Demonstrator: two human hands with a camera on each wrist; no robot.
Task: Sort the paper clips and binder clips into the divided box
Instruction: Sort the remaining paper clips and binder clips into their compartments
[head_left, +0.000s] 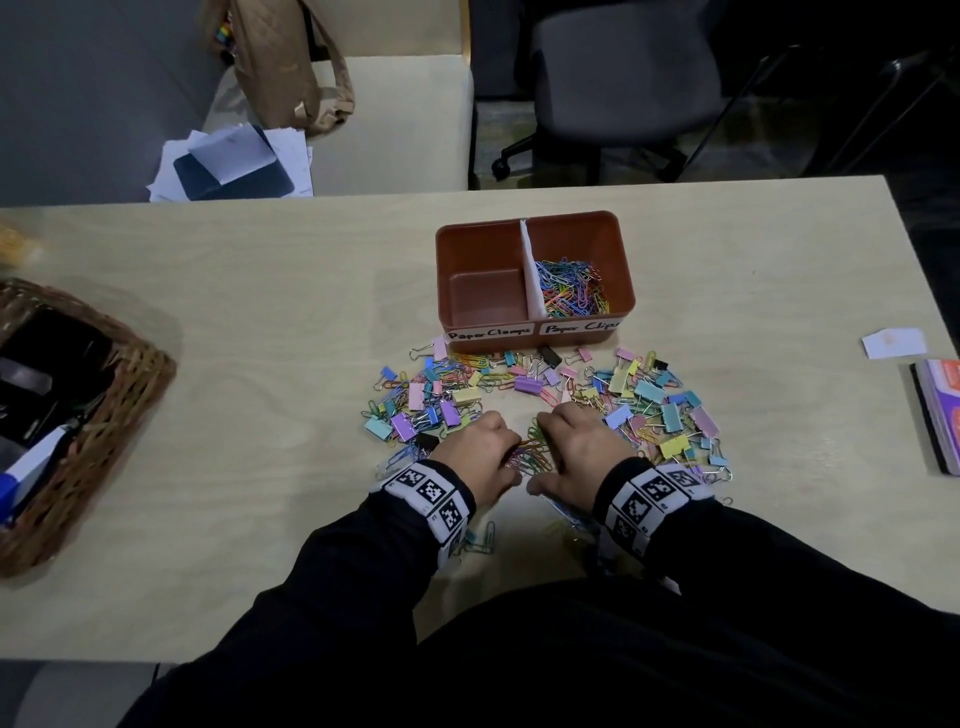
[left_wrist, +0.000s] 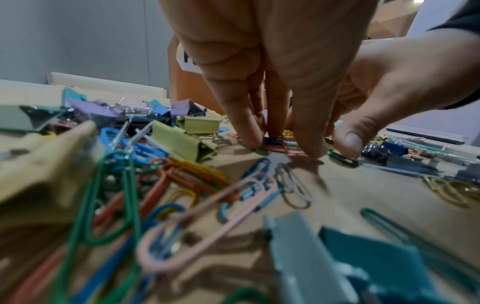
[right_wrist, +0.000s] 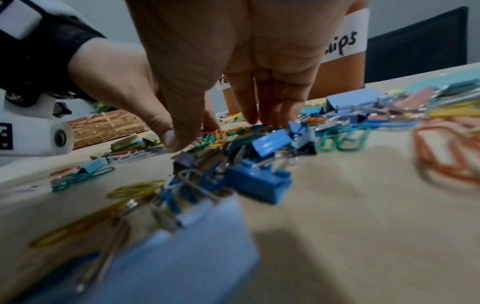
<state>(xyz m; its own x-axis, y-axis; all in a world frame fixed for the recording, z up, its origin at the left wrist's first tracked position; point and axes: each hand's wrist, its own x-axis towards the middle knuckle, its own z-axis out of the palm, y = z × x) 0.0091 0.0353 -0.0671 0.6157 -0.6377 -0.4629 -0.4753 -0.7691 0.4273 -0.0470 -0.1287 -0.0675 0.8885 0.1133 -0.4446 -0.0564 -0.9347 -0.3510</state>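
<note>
Hands (head_left: 524, 452) flank paper clips (head_left: 532, 451); orientations mixed.

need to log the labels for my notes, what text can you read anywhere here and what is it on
"Paper Clamps": handwritten on the white label on the front of the box's empty left compartment.
"Paper Clips": handwritten on the white label under the right compartment, which holds paper clips; its end is cut short in the head view, and the right wrist view shows "lips".
Wrist bands: black-and-white square marker codes, no letters.
Purple and orange booklet: too blurred to read.
</note>
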